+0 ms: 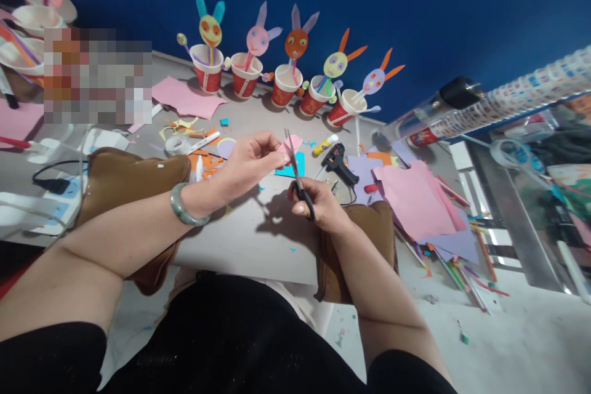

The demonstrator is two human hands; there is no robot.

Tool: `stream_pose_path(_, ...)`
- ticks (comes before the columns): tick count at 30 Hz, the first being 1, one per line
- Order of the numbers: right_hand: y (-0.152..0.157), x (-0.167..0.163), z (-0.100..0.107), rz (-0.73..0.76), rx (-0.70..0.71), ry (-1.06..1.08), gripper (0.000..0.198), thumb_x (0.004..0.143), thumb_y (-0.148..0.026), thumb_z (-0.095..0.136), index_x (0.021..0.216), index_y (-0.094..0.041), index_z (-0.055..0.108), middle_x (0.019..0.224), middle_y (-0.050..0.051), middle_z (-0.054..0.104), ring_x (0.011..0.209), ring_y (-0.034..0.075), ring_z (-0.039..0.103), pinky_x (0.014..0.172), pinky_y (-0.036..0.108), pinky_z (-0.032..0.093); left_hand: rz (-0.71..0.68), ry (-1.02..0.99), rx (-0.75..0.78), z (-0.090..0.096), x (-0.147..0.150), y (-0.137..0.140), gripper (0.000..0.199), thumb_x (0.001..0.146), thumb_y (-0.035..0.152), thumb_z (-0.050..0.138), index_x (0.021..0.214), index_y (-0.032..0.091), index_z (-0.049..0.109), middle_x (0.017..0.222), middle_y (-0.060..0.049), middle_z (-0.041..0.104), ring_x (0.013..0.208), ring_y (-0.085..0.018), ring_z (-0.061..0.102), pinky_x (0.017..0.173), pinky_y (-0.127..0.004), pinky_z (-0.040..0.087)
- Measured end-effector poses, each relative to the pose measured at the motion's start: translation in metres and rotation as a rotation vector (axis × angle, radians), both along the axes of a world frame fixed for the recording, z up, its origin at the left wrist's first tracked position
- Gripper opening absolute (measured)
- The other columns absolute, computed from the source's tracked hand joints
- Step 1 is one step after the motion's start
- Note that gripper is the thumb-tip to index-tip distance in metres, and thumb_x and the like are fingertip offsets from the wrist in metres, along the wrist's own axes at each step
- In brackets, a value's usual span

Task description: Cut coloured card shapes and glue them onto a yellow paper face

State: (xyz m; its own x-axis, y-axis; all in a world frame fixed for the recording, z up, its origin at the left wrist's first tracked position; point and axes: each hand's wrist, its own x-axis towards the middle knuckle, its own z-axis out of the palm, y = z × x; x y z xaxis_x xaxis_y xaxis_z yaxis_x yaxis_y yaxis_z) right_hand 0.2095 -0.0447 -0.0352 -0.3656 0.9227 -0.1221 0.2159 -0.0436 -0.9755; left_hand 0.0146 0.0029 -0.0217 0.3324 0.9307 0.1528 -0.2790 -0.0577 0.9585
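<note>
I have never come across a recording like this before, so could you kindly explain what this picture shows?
There is no machine here: you are seeing a person's two bare hands. The single picture comes from a camera worn on that person's head, looking forward and down. The left hand holds a small piece of pink paper; the right hand grips black-handled scissors, their blades at that paper. On the table, five red-and-white paper cups with rabbit-like figures stand in a row along the blue wall. Nearer lie a black glue gun, a small yellow tube and larger pink sheets, among scattered coloured paper scraps.
</note>
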Motion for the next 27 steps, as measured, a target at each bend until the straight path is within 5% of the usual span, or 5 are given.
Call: stream_pose_path(27, 0.0012, 0.0051, -0.0004, -0.024, 0.006, -0.002, 0.065, 0.053, -0.075, 0.085, 0.061, -0.019, 0.052, 0.061, -0.004, 0.054, 0.057, 0.009, 0.038, 0.056, 0.027, 0.03, -0.026, -0.017, 0.001, 0.001, -0.0007, -0.0011, 0.018, 0.082, 0.026, 0.071, 0.073, 0.018, 0.058, 0.072, 0.001, 0.062, 0.07, -0.01, 0.059, 0.067, -0.025, 0.049)
